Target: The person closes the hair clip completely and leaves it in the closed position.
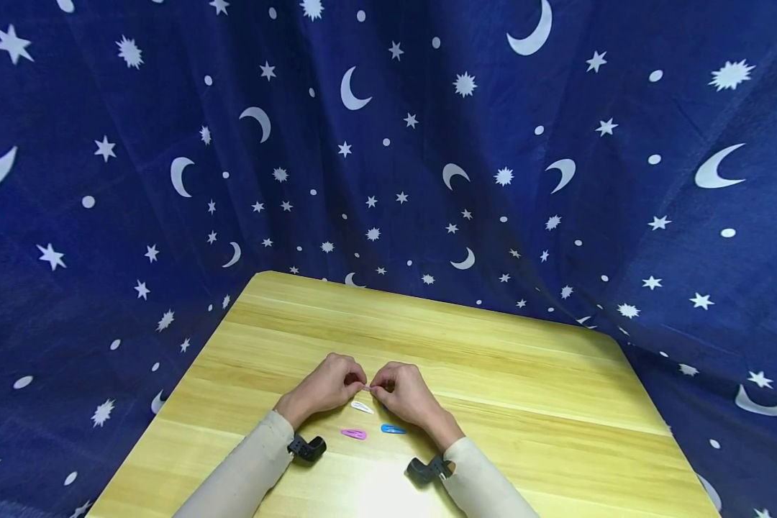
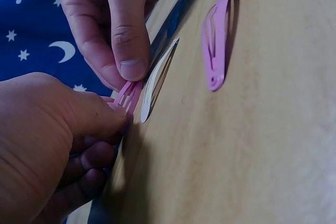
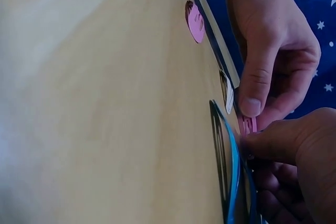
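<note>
Between the two hands, close over the wooden table, is a small pink snap hair clip (image 2: 127,95). My left hand (image 1: 330,383) pinches one end of it between thumb and fingers. The other end is pinched by my right hand (image 1: 406,392), and the fingertips cover much of the clip. A white hair clip (image 1: 361,407) lies just in front of the fingers. Nearer the body lie a second pink hair clip (image 1: 353,434) and a blue hair clip (image 1: 392,429). Another blue clip (image 2: 176,17) shows by the right hand, partly hidden in the head view.
The wooden table (image 1: 492,403) carries the clips near its front middle. A dark blue curtain (image 1: 414,158) with white moons and stars hangs behind and beside it. Black wrist bands with cameras sit at both sleeves (image 1: 249,460).
</note>
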`<state>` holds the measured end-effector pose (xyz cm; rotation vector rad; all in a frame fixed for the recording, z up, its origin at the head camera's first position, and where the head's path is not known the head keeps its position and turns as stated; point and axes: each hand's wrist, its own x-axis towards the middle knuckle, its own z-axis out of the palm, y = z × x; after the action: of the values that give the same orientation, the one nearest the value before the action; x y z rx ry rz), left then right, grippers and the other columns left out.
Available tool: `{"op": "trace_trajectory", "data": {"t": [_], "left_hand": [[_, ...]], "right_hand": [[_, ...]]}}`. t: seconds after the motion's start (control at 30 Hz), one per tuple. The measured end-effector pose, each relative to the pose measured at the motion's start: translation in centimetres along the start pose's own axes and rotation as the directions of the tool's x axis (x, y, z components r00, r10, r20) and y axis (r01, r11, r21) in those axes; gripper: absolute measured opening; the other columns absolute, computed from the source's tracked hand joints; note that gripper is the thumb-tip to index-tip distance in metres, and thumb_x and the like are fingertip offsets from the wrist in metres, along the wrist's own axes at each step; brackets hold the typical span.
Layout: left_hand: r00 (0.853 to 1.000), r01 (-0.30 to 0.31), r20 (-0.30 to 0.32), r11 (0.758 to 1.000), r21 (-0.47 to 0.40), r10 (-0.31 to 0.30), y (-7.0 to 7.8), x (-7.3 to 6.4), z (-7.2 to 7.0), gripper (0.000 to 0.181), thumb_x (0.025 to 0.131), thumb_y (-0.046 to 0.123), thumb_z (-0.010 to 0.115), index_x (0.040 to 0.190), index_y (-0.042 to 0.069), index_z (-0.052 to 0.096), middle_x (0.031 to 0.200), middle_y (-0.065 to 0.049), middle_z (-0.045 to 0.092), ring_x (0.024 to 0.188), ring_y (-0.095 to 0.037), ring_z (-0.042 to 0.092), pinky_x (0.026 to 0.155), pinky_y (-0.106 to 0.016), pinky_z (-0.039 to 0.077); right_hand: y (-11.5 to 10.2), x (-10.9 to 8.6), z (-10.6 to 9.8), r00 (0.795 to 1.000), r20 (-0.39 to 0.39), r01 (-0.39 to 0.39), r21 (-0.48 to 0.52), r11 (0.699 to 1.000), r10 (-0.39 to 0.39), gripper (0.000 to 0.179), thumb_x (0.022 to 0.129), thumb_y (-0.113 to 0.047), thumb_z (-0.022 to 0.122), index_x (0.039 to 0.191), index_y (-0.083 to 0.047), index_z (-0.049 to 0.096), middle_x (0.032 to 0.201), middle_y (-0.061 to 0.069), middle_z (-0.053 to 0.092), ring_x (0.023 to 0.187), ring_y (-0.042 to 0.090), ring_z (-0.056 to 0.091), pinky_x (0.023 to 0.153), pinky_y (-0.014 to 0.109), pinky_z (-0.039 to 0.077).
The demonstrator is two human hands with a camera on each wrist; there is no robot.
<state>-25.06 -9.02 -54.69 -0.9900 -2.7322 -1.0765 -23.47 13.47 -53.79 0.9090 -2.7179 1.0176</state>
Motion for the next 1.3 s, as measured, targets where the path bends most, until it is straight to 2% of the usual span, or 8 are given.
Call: {"op": "trace_trajectory", "data": {"t": [0.7,1.13,1.3], "left_hand": [[1.000,0.005,-0.025,0.999,0.032,-0.004,-0.01,0.05,0.25,0.008,0.098,0.007,0.081,0.097,0.014,0.084,0.091,0.007,0.076,0.080,0.000,0.063,0.073,-0.021,0.056],[1.000,0.007,-0.016,0.999,0.032,-0.006,0.10,0.14,0.11,0.007,0.098,0.007,0.081,0.100,0.013,0.084,0.093,0.005,0.076,0.081,-0.001,0.064,0.075,-0.022,0.057],[1.000,0.017,-0.014,0.999,0.031,-0.016,0.17,0.05,0.08,0.008,0.099,0.009,0.081,0.104,0.013,0.084,0.096,0.003,0.078,0.084,-0.002,0.066,0.078,-0.023,0.058]], "right_hand": [[-0.02,0.10,0.07,1.000,-0.010,-0.005,0.001,1.000,0.005,0.009,0.095,-0.007,0.083,0.090,-0.015,0.084,0.093,-0.003,0.079,0.083,0.005,0.067,0.074,0.021,0.056],[-0.17,0.06,-0.11,1.000,-0.005,-0.006,0.003,1.000,0.006,0.008,0.096,-0.009,0.084,0.092,-0.015,0.085,0.095,-0.003,0.078,0.083,0.005,0.067,0.073,0.020,0.055],[-0.19,-0.15,-0.23,1.000,0.003,-0.007,0.021,1.000,0.007,0.006,0.097,-0.009,0.082,0.097,-0.014,0.085,0.097,-0.001,0.079,0.086,0.006,0.069,0.076,0.022,0.057]]}}
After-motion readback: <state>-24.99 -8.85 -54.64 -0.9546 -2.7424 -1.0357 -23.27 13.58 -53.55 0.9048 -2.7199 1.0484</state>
